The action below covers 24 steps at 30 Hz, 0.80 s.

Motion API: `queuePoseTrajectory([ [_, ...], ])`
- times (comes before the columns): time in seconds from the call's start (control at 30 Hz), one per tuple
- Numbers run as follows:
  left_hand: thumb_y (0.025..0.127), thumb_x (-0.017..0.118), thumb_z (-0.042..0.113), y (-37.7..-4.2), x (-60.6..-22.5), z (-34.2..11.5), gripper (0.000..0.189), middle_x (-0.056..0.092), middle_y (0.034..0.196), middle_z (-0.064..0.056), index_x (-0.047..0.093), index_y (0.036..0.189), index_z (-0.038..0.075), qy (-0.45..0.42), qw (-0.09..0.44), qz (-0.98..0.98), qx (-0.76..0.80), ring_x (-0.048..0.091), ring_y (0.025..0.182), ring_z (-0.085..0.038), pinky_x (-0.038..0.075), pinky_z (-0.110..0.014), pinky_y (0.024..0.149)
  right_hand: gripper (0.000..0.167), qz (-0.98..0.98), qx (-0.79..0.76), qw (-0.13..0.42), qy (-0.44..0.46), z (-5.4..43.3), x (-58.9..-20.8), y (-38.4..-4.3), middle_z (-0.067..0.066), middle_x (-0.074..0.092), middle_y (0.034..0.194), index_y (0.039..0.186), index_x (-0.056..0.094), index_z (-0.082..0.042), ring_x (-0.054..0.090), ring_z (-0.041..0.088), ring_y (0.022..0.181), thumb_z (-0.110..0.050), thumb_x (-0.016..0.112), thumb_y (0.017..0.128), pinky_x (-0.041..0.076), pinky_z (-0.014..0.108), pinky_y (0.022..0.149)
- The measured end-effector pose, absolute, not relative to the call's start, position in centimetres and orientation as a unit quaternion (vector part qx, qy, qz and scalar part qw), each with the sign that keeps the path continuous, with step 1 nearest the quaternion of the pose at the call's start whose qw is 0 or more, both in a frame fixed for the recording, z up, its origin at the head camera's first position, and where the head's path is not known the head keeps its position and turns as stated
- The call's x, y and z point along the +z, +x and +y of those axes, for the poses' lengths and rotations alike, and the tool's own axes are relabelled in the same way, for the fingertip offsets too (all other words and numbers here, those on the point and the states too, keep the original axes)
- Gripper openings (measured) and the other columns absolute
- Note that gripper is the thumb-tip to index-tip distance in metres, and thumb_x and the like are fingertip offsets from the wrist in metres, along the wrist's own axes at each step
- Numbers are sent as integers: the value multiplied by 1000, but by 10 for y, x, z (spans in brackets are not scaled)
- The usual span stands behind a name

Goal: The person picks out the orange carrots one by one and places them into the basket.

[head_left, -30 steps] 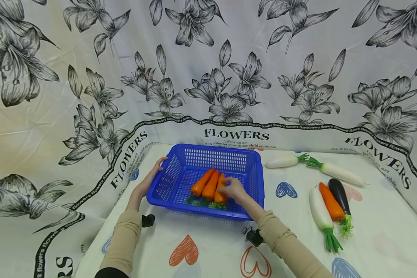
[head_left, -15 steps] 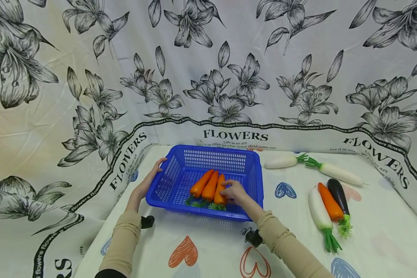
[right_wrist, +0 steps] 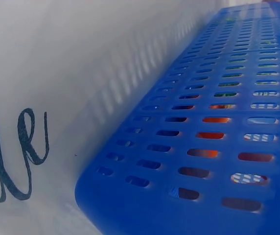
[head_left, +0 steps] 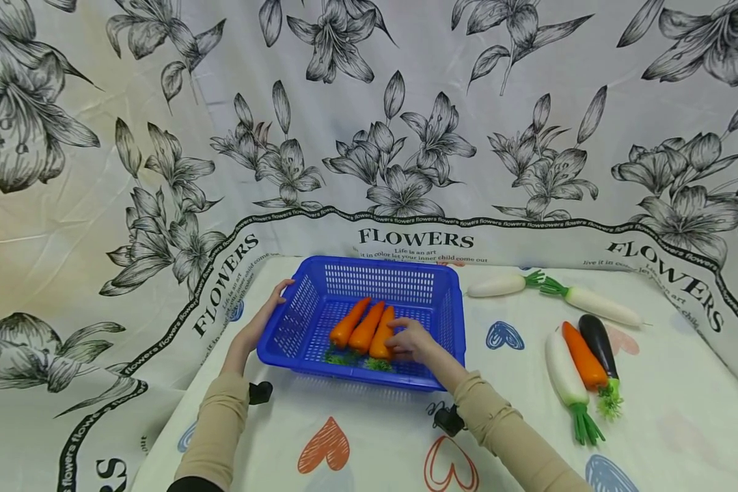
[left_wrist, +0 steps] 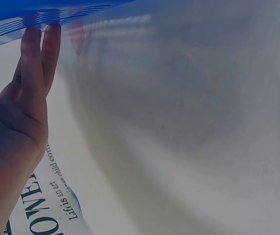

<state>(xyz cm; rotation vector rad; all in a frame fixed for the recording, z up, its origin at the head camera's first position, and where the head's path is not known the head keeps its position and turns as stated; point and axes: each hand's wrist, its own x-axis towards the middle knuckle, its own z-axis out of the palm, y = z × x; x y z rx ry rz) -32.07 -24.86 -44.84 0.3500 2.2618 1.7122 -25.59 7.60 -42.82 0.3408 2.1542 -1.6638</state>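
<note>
A blue perforated plastic basket [head_left: 307, 355] stands on the table with three orange carrots [head_left: 347, 324] lying side by side in it, leafy ends toward the near wall. My left hand [head_left: 264, 316] holds the basket's left rim. In the left wrist view its long fingers [left_wrist: 32, 68] reach up against the basket's outside, with the thumb hidden. Inside the basket, my right hand [head_left: 417, 343] has its fingers bent over the rightmost carrot [head_left: 382, 336]. The right wrist view shows only the basket's slotted near wall [right_wrist: 194, 132] and orange through its slots; the hand is hidden there.
Right of the basket, a white radish [head_left: 567, 372], another carrot [head_left: 584, 357] and an eggplant [head_left: 598, 345] lie together. Farther back lie two more white radishes [head_left: 498, 285], leaf ends meeting. A flower-printed curtain [head_left: 369, 150] hangs behind the table.
The three carrots have slid a little to the left inside the basket, and my right hand has moved left with them. My left hand stays at the rim.
</note>
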Motion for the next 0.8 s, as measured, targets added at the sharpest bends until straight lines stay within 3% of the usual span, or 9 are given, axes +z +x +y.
queuePoseTrajectory([
  [0.2, 101, 18, 29, -322, -448, -249, 49, -6, 159, -8, 10, 150, 29, 120, 144, 777, 601, 6, 142, -40, 9, -59, 109, 53, 759, -608, 216, 92, 74, -431, -258, 26, 54, 121, 133, 50, -1, 65, 31, 94, 10, 60, 82, 53, 42, 83],
  [0.5, 102, 16, 30, -322, -447, -249, 49, -5, 159, -8, 9, 150, 29, 127, 145, 779, 597, 11, 140, -40, 15, -57, 107, 56, 757, -610, 221, 71, 74, -431, -258, 29, 48, 127, 134, 47, 0, 64, 33, 97, 13, 58, 81, 53, 43, 84],
  [0.8, 102, 16, 32, -322, -448, -249, 49, -5, 159, -9, 9, 150, 31, 122, 146, 780, 596, 9, 140, -40, 14, -58, 107, 53, 766, -599, 211, 97, 76, -430, -258, 26, 51, 126, 132, 50, -1, 63, 29, 94, 12, 59, 82, 54, 41, 81],
])
